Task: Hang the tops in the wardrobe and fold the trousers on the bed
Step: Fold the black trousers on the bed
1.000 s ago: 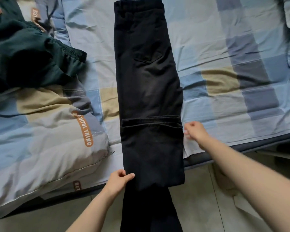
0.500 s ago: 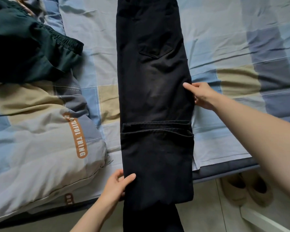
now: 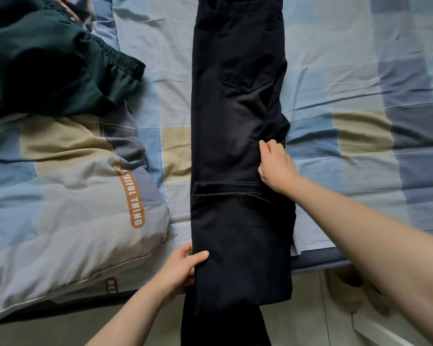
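The black trousers (image 3: pixel 238 146) lie lengthwise on the bed (image 3: pixel 360 71), hems folded up once, left hand (image 3: pixel 183 270) gripping the lower fold, right hand (image 3: pixel 275 166) pinching the side edge, folding unfinished and a green garment (image 3: pixel 48 63) waiting.

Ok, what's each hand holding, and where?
Both hold the black trousers: left hand grips the left edge near the fold, right hand pinches the right edge mid-leg.

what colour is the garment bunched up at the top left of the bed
Dark green garment, with a gathered elastic band; the head view, the only one, shows it.
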`<state>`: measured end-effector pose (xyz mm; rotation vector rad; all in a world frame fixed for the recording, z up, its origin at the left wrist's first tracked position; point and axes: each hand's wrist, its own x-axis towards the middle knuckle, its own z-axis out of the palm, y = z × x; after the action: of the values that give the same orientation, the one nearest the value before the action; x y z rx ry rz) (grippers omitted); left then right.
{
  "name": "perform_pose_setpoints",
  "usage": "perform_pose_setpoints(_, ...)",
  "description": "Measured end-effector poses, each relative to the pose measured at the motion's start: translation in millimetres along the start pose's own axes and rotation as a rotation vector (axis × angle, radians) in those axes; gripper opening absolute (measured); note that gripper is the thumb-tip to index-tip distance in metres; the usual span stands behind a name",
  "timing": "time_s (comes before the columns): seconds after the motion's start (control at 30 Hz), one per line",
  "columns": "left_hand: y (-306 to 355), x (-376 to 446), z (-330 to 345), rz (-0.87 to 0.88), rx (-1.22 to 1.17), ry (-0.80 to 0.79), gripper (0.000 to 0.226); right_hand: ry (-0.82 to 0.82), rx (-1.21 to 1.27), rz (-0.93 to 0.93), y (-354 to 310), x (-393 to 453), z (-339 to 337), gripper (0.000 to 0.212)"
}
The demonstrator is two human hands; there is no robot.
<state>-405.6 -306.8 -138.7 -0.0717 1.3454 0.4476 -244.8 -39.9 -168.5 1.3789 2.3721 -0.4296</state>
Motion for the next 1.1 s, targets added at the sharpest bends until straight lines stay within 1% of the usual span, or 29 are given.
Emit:
perform_pose_setpoints(0.1, 5.7, -3.3, 1.1, 0.025, -0.049, -0.025, 0.031, -0.06, 0.027, -0.154, 20.8, -3.1, 0.3, 0.054)
perform_pose_setpoints(0.13, 9.4, -5.8, 2.7, 0.042, -0.086, -0.037, 0.034, -0.081, -0.014, -0.23, 31.4, -1.6, -2.5, 0.06)
perform_pose_setpoints(0.2, 18.8, -14.3, 5.0, 0.077, -0.182, -0.072, 0.037, -0.138, -0.219, -0.404, 55.3, 1.2, -10.6, 0.074)
perform_pose_setpoints(0.27, 32.6, -24.6, 5.9, 0.113, -0.287, -0.105, 0.041, -0.202, -0.46, -0.534, 77.9, -0.5, -17.5, 0.086)
perform_pose_setpoints(0.33, 51.7, -37.2, 7.2, 0.122, -0.366, -0.133, 0.038, -0.249, -0.564, -0.597, 92.5, -4.9, -19.2, 0.09)
perform_pose_setpoints(0.4, 71.4, -47.3, 7.7, 0.1, -0.409, -0.144, 0.029, -0.263, -0.591, -0.6, 95.2, -8.6, -15.5, 0.089)
perform_pose_setpoints(0.43, 80.1, -50.6, 8.4, 0.091, -0.41, -0.135, 0.026, -0.285, -0.576, -0.578, 92.8, -10.6, -12.1, 0.094)
perform_pose_setpoints(0.47, 88.2, -52.7, 9.2, 0.091, -0.405, -0.124, 0.025, -0.308, -0.538, -0.552, 89.8, -12.7, -8.8, 0.098)
perform_pose_setpoints(0.5, 97.9, -53.0, 11.8, 0.103, -0.405, -0.122, 0.024, -0.315, -0.469, -0.538, 87.6, -13.0, -5.5, 0.097)
perform_pose_setpoints(0.53, 105.4, -52.6, 14.5, 0.122, -0.419, -0.125, 0.024, -0.326, -0.351, -0.529, 85.7, -14.5, -3.6, 0.091)
perform_pose_setpoints(0.57, 113.7, -52.5, 16.7, 0.151, -0.446, -0.121, 0.024, -0.33, -0.176, -0.504, 84.5, -15.1, -2.8, 0.081)
perform_pose_setpoints(0.6, 125.9, -51.1, 18.3, 0.186, -0.486, -0.087, 0.025, -0.313, 0.058, -0.466, 83.8, -14.0, -4.9, 0.071)
perform_pose_setpoints(0.63, 139.6, -49.8, 19.5, 0.223, -0.552, -0.061, 0.025, -0.311, 0.272, -0.387, 83.7, -13.5, -7.1, 0.061)
perform_pose_setpoints(0.67, 156.7, -47.4, 19.7, 0.262, -0.645, -0.084, 0.026, -0.322, 0.435, -0.285, 82.9, -10.9, -11.5, 0.05)
perform_pose_setpoints(0.73, 200.4, -36.5, 17.9, 0.332, -0.774, -0.195, 0.03, -0.318, 0.72, -0.059, 80.7, -1.4, -22.9, 0.026)
perform_pose_setpoints(0.77, 226.5, -26.4, 16.5, 0.35, -0.789, -0.236, 0.033, -0.269, 0.875, 0.028, 79.4, 6.3, -29.0, 0.03)
perform_pose_setpoints(0.8, 249.3, -17.4, 13.4, 0.363, -0.791, -0.249, 0.04, -0.221, 1.021, 0.12, 78.4, 12.4, -35.4, 0.038)
perform_pose_setpoints(0.83, 270.9, -8.2, 12.1, 0.379, -0.757, -0.233, 0.049, -0.196, 1.114, 0.203, 80.6, 19.8, -39.7, 0.033)
perform_pose_setpoints(0.87, 288.1, 2.9, 10.6, 0.394, -0.674, -0.168, 0.052, -0.2, 1.123, 0.279, 82.8, 27.5, -43.5, 0.038)
perform_pose_setpoints(0.9, 299.5, 13.8, 9.8, 0.408, -0.554, -0.046, 0.047, -0.225, 1.078, 0.319, 85.7, 34.7, -44.2, 0.034)
perform_pose_setpoints(0.93, 303.8, 26.8, 7.7, 0.425, -0.4, 0.133, 0.035, -0.232, 1.048, 0.346, 87.2, 39.2, -43.3, 0.032)
perform_pose_setpoints(0.97, 304.3, 41.7, 5.4, 0.44, -0.236, 0.315, 0.023, -0.191, 1.047, 0.387, 91.1, 46.1, -40.5, 0.027)
perform_pose_setpoints(1.0, 303.6, 53.6, 2.2, 0.46, -0.064, 0.457, 0.017, -0.107, 1.094, 0.45, 91.2, 51.9, -43.8, 0.021)
perform_pose_setpoints(1.03, 301.5, 65.6, 3.2, 0.487, 0.092, 0.533, 0.021, 0.023, 1.136, 0.51, 94.2, 58.5, -48.4, 0.015)
perform_pose_setpoints(1.07, 300.6, 72.9, 1.7, 0.503, 0.202, 0.555, 0.031, 0.133, 1.185, 0.533, 92.7, 67.3, -57.8, 0.008)
perform_pose_setpoints(1.1, 298.4, 81.0, 1.5, 0.501, 0.243, 0.559, 0.042, 0.19, 1.229, 0.509, 91.0, 76.0, -65.4, 0.006)
